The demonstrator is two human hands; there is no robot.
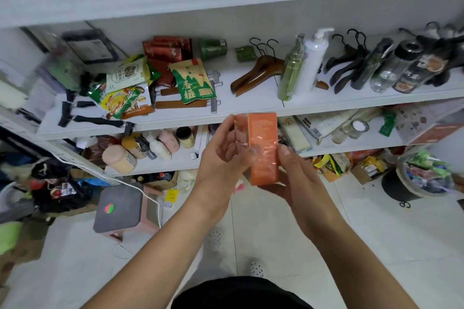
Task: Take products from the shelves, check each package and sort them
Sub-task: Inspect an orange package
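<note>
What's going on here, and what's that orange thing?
A person stands at cluttered white shelves and holds an orange box upright in both hands. The left hand grips its upper part and the right hand holds it lower down. It looks like the package is being checked, not yet sorted. Snack bags, hangers and bottles sit on the shelf behind.

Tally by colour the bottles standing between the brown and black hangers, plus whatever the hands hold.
green bottle: 1
white bottle: 1
orange box, held by left hand and right hand: 1
Total: 3
</note>
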